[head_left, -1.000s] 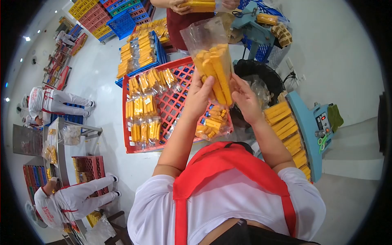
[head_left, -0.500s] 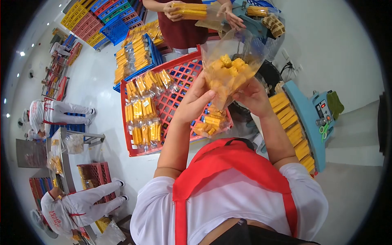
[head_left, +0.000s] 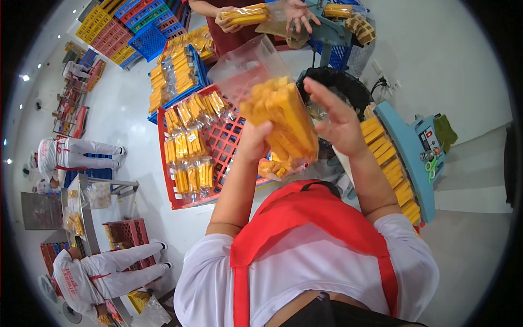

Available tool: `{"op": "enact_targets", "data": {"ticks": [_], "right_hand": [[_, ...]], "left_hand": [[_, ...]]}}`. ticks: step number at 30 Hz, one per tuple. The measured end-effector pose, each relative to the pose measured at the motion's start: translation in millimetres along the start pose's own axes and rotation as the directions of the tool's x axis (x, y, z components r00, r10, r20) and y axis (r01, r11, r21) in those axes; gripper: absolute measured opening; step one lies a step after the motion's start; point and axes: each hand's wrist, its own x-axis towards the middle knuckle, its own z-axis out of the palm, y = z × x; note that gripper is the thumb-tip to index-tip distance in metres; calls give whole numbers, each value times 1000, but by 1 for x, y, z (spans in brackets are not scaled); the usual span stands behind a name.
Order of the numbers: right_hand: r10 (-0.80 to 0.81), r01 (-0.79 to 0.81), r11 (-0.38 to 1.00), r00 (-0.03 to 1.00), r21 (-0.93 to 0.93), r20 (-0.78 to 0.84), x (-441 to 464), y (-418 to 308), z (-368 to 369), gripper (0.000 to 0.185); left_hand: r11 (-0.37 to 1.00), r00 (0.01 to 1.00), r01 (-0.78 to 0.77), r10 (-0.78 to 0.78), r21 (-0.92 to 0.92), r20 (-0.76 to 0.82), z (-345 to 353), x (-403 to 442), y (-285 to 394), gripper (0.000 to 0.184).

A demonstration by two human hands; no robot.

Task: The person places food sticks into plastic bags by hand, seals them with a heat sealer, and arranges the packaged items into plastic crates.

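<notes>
A clear plastic bag (head_left: pixel 283 117) of yellow stick-shaped food pieces is held up in front of me, its unfilled top flaring to the upper left. My left hand (head_left: pixel 256 140) grips the bag's lower left side, thumb at the front and the other fingers hidden behind it. To the right, my right hand (head_left: pixel 336 121) is open with fingers apart, close beside the bag and holding nothing. Beneath, a red crate (head_left: pixel 231 139) contains rows of packed yellow sticks (head_left: pixel 188 147) and a loose-looking bag of pieces (head_left: pixel 275 168).
At right stands a blue sealing machine (head_left: pixel 417 155) with green scissors (head_left: pixel 431 169) and a row of yellow packs (head_left: pixel 389 169). A black-lined bin (head_left: pixel 348 82) is beyond my right hand. Opposite, a co-worker's hand (head_left: pixel 231 20) holds another pack. Other workers (head_left: pixel 103 278) are at left.
The bag has tilted, its top swinging left and its sticks now showing lengthwise. My right hand has come off the bag and opened. The co-worker's free hand has risen with fingers spread.
</notes>
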Motion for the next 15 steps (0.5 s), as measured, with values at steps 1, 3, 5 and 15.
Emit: {"op": "enact_targets", "data": {"ticks": [1,3,5,15], "right_hand": [[4,-4,1000,1000,0,2,5,0,-2,52],[198,-133,937,964,323,-178,18,2,-4,48],[254,-182,930,946,319,-201,37,4,-1,53],[479,-463,814,877,349,47,57,55,-4,20]], "left_hand": [[1000,1000,1,-1,-3,-3,1,-1,-1,62],[837,959,197,-274,-510,-78,4,-5,-4,59],[738,943,145,-305,-659,-135,21,-4,-3,56],[514,877,325,-478,-794,49,22,-13,-5,56]]}}
